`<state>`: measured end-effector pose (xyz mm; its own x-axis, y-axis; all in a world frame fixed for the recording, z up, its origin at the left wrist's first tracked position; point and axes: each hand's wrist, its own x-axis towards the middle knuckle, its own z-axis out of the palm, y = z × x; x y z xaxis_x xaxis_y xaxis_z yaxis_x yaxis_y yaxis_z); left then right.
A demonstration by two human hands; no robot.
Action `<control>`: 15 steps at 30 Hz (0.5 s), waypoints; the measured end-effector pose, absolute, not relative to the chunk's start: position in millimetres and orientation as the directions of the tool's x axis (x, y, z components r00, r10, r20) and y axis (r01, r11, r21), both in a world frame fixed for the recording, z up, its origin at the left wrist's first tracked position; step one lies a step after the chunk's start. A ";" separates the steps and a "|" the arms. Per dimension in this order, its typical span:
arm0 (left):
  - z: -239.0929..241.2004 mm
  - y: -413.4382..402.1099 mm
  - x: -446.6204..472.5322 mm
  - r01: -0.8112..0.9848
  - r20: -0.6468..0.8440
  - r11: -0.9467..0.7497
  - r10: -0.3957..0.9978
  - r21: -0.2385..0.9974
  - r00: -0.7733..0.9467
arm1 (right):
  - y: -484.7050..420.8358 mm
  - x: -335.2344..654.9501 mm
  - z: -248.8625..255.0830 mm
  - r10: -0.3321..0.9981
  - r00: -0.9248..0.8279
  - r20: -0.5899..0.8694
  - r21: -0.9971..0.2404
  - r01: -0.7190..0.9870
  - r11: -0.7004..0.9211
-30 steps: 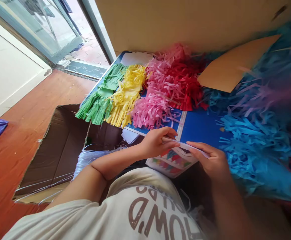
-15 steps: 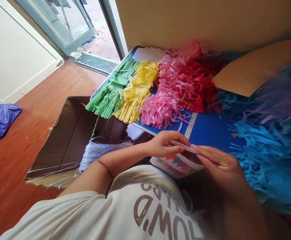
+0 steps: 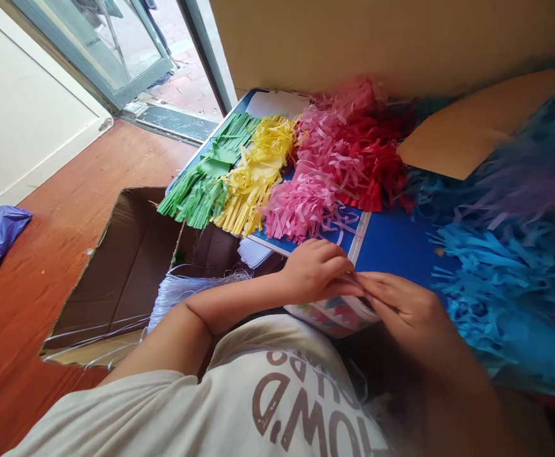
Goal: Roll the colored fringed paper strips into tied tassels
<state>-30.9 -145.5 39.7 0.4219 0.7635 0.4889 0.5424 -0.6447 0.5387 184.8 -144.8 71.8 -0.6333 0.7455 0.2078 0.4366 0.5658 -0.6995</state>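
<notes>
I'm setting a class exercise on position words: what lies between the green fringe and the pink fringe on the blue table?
The yellow fringe lies between the green fringe and the pink fringe, as the head view shows.

Blue tabletop [image 3: 392,244] offers passage between pink fringe [image 3: 301,206] and light-blue fringe [image 3: 510,285]; left hand [image 3: 319,271] and right hand [image 3: 404,301] obstruct its near edge; shadowed clearance below appears indeterminate.
</notes>
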 end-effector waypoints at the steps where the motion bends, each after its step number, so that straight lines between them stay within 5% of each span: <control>1: 43.2 -143.9 -30.7 0.602 0.479 -0.687 0.722 0.407 0.499 | -145.1 183.4 72.6 0.743 -0.636 0.210 -0.693 0.439 0.572; 4: 51.2 -139.0 -30.6 0.632 0.412 -0.761 0.628 0.146 0.660 | -148.7 182.8 68.6 0.784 -0.570 0.248 -0.709 0.444 0.547; 9: 56.5 -130.5 -37.4 0.677 0.329 -0.735 0.629 -0.041 0.704 | -172.9 183.4 27.6 0.964 -0.042 0.262 -0.906 0.334 0.261; 12: 63.9 -127.9 -37.7 0.678 0.223 -0.716 0.642 -0.169 0.734 | -189.6 175.1 2.6 0.993 0.018 0.117 -0.889 0.448 0.096; 15: 76.8 -124.5 -29.7 0.584 0.064 -0.767 0.591 -0.264 0.804 | -197.3 167.0 -5.4 0.990 0.047 0.134 -0.843 0.530 0.089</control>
